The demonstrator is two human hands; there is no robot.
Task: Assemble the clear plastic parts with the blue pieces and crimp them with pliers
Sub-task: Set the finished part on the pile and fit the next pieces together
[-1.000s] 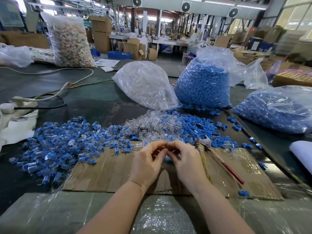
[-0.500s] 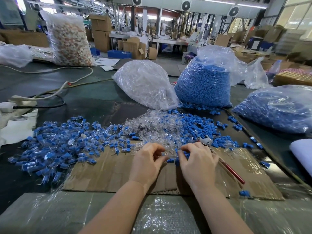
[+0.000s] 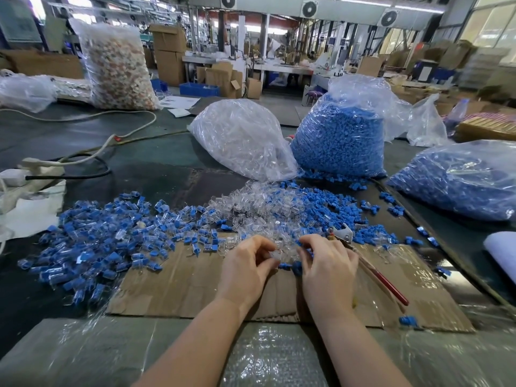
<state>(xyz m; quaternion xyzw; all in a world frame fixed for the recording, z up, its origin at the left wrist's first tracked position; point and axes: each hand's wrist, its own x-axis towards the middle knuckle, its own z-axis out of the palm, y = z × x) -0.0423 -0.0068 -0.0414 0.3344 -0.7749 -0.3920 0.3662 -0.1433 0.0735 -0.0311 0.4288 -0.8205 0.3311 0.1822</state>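
Observation:
My left hand [image 3: 245, 270] and my right hand [image 3: 328, 270] work close together over a cardboard sheet [image 3: 181, 283]. The left fingertips pinch a clear plastic part [image 3: 279, 251] at the near edge of the clear parts pile [image 3: 262, 203]. The right fingers curl on a blue piece [image 3: 297, 267] beside it. Red-handled pliers [image 3: 386, 284] lie on the cardboard, partly under my right hand, with their metal head [image 3: 343, 233] pointing away. Loose blue pieces [image 3: 332, 209] spread right of the clear pile. A heap of joined blue-and-clear parts [image 3: 97, 241] lies to the left.
Behind the piles stand a bag of clear parts [image 3: 245, 141] and a bag of blue pieces [image 3: 340, 141]; another blue bag [image 3: 460, 180] lies at right. A power strip with cables [image 3: 36, 167] sits at left. A white object [image 3: 502, 247] rests at the right edge.
Both hands came down from a raised, fingertips-together pose onto the near edge of the clear and blue piles. The pliers have not moved.

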